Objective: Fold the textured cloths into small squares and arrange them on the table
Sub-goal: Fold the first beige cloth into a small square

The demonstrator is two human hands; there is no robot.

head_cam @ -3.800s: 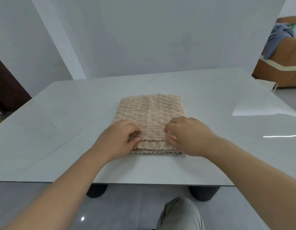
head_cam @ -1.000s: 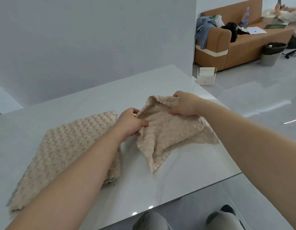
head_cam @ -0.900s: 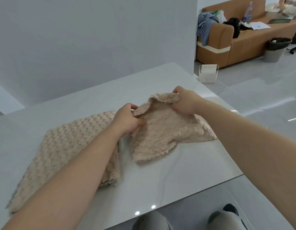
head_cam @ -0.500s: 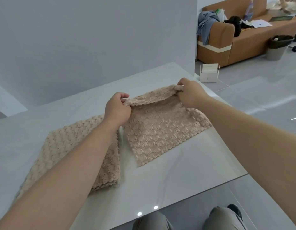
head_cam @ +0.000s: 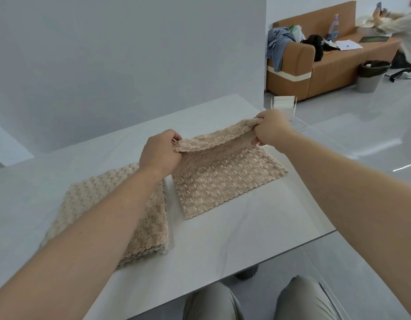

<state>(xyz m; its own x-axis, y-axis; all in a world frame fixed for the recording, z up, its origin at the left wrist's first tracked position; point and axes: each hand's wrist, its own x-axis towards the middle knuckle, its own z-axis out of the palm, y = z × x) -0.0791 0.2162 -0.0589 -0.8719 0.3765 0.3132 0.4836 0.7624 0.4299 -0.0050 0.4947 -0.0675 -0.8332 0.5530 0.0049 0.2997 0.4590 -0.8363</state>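
Left hand (head_cam: 161, 151) and right hand (head_cam: 272, 131) each pinch a far corner of the loose cloth (head_cam: 223, 179), holding that edge taut above the surface (head_cam: 223, 241), likely to fold it over.

Both hands, left (head_cam: 161, 150) and right (head_cam: 271, 130), pinch the beige cloth's (head_cam: 223, 179) raised far edge over the table (head_cam: 246, 232).

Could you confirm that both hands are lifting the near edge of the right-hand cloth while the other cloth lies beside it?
Not quite: in the head view the left hand and right hand lift the far edge of the right-hand cloth; its near edge rests on the table. The other cloth does lie beside it.
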